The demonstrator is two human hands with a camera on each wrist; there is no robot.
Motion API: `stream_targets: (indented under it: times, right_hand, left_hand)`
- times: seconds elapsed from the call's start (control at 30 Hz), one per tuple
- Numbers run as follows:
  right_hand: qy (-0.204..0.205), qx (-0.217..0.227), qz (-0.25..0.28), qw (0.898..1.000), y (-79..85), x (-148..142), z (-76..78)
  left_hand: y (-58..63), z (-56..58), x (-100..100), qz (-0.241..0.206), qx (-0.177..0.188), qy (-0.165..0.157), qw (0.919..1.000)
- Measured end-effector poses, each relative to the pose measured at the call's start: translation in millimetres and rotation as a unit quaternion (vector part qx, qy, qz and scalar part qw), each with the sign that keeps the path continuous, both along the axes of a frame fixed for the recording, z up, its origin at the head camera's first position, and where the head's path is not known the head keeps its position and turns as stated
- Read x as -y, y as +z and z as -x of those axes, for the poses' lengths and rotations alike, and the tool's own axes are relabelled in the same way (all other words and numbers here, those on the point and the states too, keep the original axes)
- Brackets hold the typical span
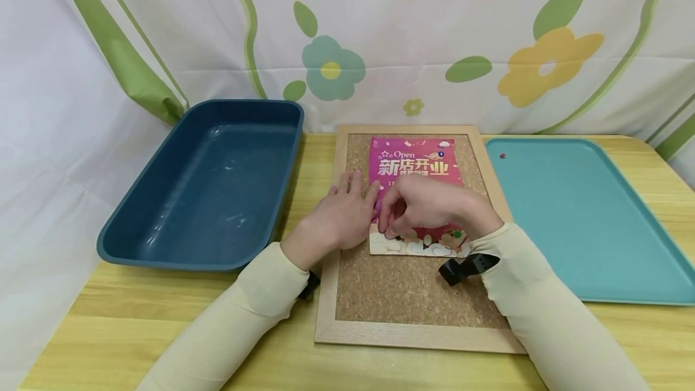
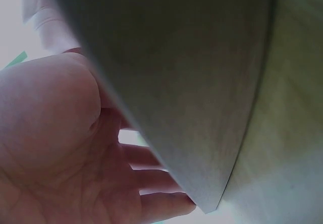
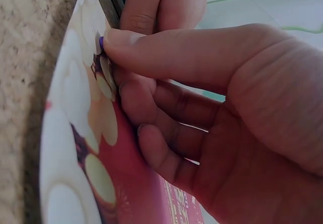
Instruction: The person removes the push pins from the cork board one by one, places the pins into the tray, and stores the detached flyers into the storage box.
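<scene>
A pink and red poster (image 1: 415, 149) with large Chinese characters lies on a framed corkboard (image 1: 402, 288). My right hand (image 1: 420, 204) is over the poster's lower left part. Between its thumb and forefinger it pinches a small purple push pin (image 3: 101, 43), mostly hidden by the thumb, right at the paper. The paper's lower edge bows up from the cork in the right wrist view. My left hand (image 1: 344, 216) lies across the board's left side with fingers extended, fingertips at the poster's left edge. A blue push pin (image 1: 441, 154) sits near the top right corner, a green push pin (image 1: 458, 234) near the lower right.
A deep dark blue tub (image 1: 190, 264) stands to the left of the board. On the right lies a flat teal tray (image 1: 592, 216) with a small red push pin (image 1: 502, 155) near its far left corner. A flowered curtain (image 1: 391, 29) hangs behind the wooden table (image 1: 146, 318).
</scene>
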State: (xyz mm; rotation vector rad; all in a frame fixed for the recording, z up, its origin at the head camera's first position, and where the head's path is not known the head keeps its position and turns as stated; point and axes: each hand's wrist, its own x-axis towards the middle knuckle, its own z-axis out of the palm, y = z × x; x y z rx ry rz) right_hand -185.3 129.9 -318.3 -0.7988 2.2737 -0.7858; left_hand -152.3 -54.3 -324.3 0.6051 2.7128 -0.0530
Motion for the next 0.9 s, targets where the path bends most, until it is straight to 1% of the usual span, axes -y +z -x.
stream_targets:
  times: [0.13, 0.23, 0.3, 0.4, 0.47, 0.53, 0.63, 0.7, 0.8, 0.9]
  right_hand:
    - [0.003, 0.000, 0.001, 1.000, -0.5, -0.5, 1.3]
    - [-0.008, -0.020, 0.010, 1.000, -2.0, -5.0, 5.4]
    - [-0.032, -0.043, 0.021, 0.998, -3.4, -12.2, 10.6]
    - [-0.093, -0.082, 0.040, 0.992, -6.0, -27.7, 21.0]
    - [-0.147, -0.098, 0.045, 0.983, -6.4, -39.1, 27.6]
    - [-0.203, -0.116, 0.045, 0.971, -7.0, -49.8, 33.2]
    - [-0.283, -0.137, 0.047, 0.948, -7.5, -62.6, 38.6]
    - [-0.328, -0.148, 0.048, 0.932, -9.5, -68.9, 41.4]
    - [-0.374, -0.147, 0.051, 0.914, -13.5, -73.8, 44.6]
    - [-0.402, -0.139, 0.042, 0.904, -18.4, -74.4, 47.4]
  left_hand:
    - [0.1, 0.1, 0.2, -0.004, 0.005, 0.006, 1.0000]
    - [-0.2, 0.3, -0.4, -0.003, 0.008, 0.008, 0.9999]
    - [-0.1, 0.4, -1.1, -0.005, 0.011, 0.010, 0.9999]
    - [0.0, 0.1, -2.2, -0.014, 0.014, 0.013, 0.9997]
    - [-0.1, -0.1, -2.7, -0.020, 0.014, 0.015, 0.9996]
    - [0.1, -0.5, -3.0, -0.022, 0.013, 0.015, 0.9996]
    - [0.6, -1.1, -3.2, -0.020, 0.009, 0.013, 0.9997]
    - [0.9, -1.2, -3.2, -0.018, 0.007, 0.012, 0.9997]
    - [1.3, -1.4, -3.0, -0.018, 0.007, 0.014, 0.9997]
    - [1.4, -1.6, -2.4, -0.019, 0.009, 0.016, 0.9996]
